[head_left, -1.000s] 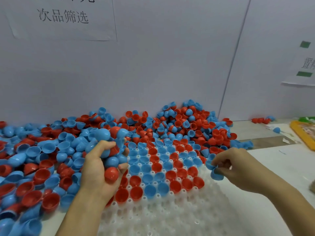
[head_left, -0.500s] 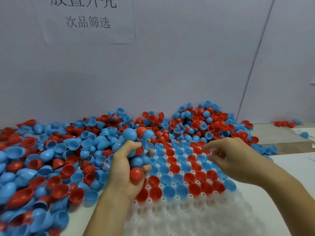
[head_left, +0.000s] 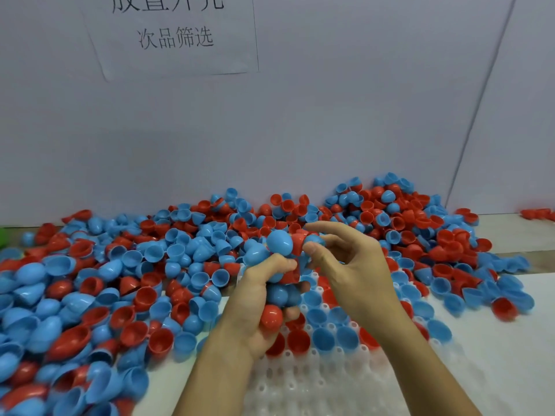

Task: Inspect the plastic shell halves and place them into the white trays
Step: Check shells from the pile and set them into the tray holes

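Your left hand [head_left: 258, 298] is curled round a stacked handful of shell halves [head_left: 277, 295], blue and red, held above the far half of the white tray [head_left: 315, 382]; your right hand [head_left: 354, 265] has met it at the top of the stack, thumb and fingers pinching a red shell [head_left: 300, 240] beside the topmost blue shell [head_left: 279, 242]. The loose pile [head_left: 120, 280] spreads across the desk [head_left: 510, 355] from nine o'clock round to two o'clock of your hands; the tray lies at six o'clock, its far rows already filled and its near rows bare.

The step in hand looks like peeling one shell off the stack; pull it straight along the stack's line rather than twisting, so the neighbours don't spill; keep the left grip firm but not crushing, since thin plastic likely flexes. Turn the freed shell so you can see rim and inside before committing it; then seat it mouth-up in the nearest bare cup, next to the filled rows, pressing lightly until it sits level.
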